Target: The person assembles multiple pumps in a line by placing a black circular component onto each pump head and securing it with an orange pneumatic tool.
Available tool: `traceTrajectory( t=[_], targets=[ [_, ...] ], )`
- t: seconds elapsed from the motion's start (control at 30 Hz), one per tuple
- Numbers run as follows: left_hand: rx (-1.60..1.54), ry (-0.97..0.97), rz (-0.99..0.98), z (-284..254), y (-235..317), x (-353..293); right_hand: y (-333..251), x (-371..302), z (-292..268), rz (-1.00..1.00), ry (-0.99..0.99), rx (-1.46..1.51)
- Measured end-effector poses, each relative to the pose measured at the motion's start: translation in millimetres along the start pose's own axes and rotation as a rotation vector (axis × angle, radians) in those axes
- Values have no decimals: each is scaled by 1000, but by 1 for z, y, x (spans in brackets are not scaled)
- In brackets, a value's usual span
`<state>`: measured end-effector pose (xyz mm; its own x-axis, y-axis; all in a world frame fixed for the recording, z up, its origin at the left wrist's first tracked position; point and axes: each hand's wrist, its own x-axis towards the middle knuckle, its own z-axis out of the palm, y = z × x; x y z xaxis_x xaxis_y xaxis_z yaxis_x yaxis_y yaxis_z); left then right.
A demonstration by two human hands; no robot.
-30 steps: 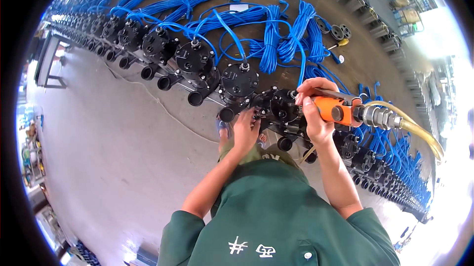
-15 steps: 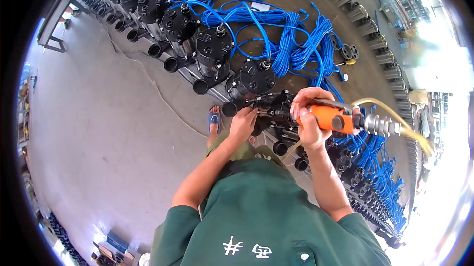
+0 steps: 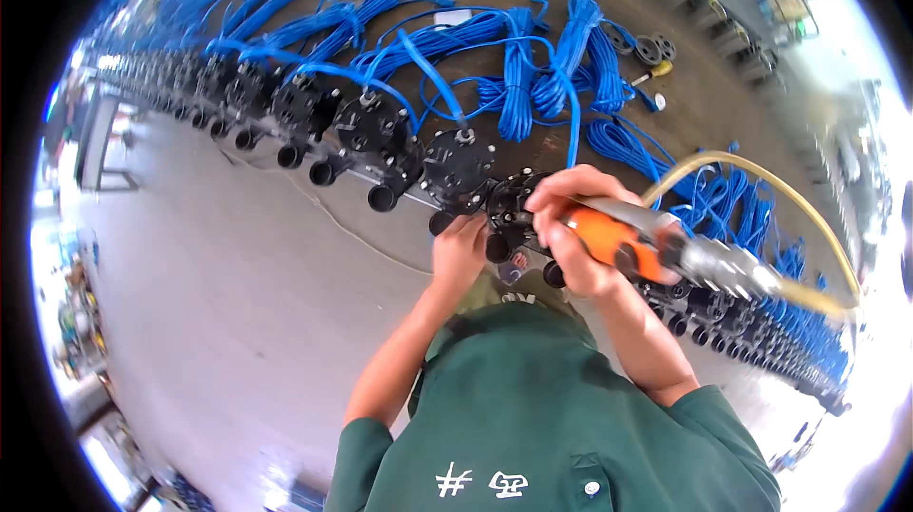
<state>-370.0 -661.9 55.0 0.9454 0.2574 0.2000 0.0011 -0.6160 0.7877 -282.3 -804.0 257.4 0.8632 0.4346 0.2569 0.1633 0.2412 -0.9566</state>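
Note:
My right hand (image 3: 575,227) is wrapped round an orange-and-grey air screwdriver (image 3: 609,238), blurred at its hose end. A yellowish air hose (image 3: 808,198) loops from its back end. The tool's front points left at a black pump (image 3: 514,196) in the row; its tip is hidden by my fingers. Against the near side of that pump, my left hand (image 3: 460,251) has its fingers curled and pressed together. What they hold, if anything, is hidden. Just left stands another pump with a round black top (image 3: 458,165) and a blue cable.
The row of pumps runs to both sides, black outlet pipes (image 3: 382,198) facing me. Behind lie blue cable bundles (image 3: 518,84) and a yellow-handled screwdriver (image 3: 661,69). Metal cylinders (image 3: 709,10) line the far side. A thin hose (image 3: 352,241) crosses the grey floor.
The view has turned and shifted along the row. My right hand still holds the air screwdriver, its back end now tilted lower. My left hand remains at the pump, fingers closer to its side.

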Motion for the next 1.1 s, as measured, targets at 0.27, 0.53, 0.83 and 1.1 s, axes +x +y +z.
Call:
traceTrajectory(
  t=[0.27,0.53,0.83,1.1],
  targets=[
    [20,-391,339,-102,154,215,-10,-15,-45,-62,337,-312],
    [121,-1595,1046,89,58,269,19,-36,-28,-427,690,-137],
    [-190,-1891,1313,170,39,242,-19,-34,-38,-405,803,-128],
    [-39,-1961,1386,161,52,246,14,14,-45,-280,977,-349]
  ],
)
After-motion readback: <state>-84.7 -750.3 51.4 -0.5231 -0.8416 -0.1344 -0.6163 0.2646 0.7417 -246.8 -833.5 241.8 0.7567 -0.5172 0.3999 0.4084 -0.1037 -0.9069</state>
